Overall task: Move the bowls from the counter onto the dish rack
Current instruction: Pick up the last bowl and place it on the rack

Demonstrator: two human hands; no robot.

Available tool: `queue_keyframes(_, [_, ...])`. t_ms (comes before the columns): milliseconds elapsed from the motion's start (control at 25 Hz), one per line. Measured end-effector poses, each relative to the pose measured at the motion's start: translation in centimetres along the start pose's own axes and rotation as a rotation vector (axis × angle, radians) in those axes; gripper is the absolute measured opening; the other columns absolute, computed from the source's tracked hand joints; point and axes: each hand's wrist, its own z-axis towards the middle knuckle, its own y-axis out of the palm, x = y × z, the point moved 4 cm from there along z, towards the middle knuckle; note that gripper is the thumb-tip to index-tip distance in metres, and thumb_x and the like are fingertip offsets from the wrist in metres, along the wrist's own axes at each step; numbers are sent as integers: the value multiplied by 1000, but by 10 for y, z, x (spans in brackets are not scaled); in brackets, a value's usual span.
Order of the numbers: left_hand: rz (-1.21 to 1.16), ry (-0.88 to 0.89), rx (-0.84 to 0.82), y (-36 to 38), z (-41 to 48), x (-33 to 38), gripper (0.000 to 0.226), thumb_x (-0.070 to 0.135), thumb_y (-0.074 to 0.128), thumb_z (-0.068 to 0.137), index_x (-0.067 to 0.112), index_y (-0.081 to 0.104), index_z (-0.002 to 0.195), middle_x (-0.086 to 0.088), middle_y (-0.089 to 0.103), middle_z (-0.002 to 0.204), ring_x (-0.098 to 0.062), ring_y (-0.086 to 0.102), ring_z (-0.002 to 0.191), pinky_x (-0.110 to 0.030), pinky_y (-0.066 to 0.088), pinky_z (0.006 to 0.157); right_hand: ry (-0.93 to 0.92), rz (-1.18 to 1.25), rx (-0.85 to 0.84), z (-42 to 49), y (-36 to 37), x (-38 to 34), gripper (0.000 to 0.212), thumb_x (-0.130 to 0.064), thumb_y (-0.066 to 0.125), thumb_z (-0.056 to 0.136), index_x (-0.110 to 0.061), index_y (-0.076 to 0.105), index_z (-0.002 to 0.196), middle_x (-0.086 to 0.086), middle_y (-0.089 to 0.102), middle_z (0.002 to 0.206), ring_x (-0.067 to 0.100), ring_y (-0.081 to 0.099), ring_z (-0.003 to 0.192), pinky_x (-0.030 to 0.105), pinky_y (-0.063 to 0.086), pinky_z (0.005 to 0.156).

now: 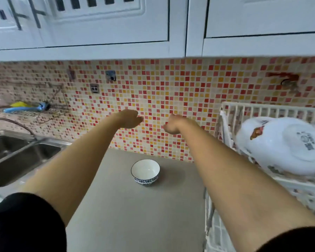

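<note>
On smooth grey counter (135, 215): round blue-rimmed ceramic bowl (145, 172).

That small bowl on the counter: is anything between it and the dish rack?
Nothing visible. The small bowl sits alone on bare counter, and the dish rack stands to its right, already holding a large white bowl.

Black sleeves (24, 222) (pushed up) — bare forearms
</note>
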Motion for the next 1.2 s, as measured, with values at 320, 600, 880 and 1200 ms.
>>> queue_keyframes(320, [-228,-96,-225,158,36,-74,54,33,28,102,-5,35,139,-26,41,144,-38,40,133,-40,33,107,275,248,-90,54,188,28,65,-45,44,94,-3,29,142,17,36,145,34,42,130,39,40,102])
queue_keyframes(600, [-352,-235,-352,292,61,-88,50,26,27,102,-7,28,140,-28,44,139,-40,42,130,-38,34,105,514,578,-147,105,309,40,67,-49,45,92,2,38,135,19,47,139,33,47,126,33,40,99])
queue_keyframes(880, [-616,-380,-346,327,74,-89,49,31,34,100,-3,37,135,-26,48,138,-38,44,128,-36,37,103,635,970,-180,128,352,28,45,-5,44,91,7,36,134,22,48,136,35,60,103,31,57,81])
queue_keyframes(1200, [-812,-462,-233,268,68,-122,37,24,35,99,3,41,129,-22,50,125,-34,56,100,-42,57,69,316,867,-263,94,294,17,43,-4,43,86,-16,31,125,7,50,125,27,54,107,31,55,72])
